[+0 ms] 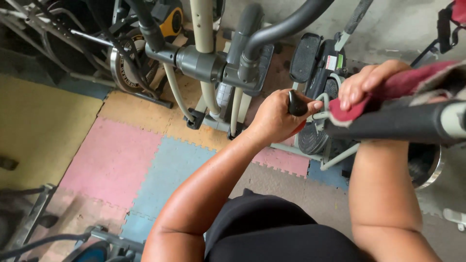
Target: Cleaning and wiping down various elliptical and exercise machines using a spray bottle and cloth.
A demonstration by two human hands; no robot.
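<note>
Soft even daylight, sharp, faint shadows

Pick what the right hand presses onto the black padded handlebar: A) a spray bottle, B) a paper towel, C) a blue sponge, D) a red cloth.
D: the right hand presses a red cloth against the black padded handlebar, fingers curled over the cloth.

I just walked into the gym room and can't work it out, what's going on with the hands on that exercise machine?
A person stands over an exercise machine, looking down at it. The left hand is closed around a black handle end. The right hand presses a red cloth onto a padded black handlebar. Below lie coloured foam floor mats, with another exercise machine at the upper left.
</note>
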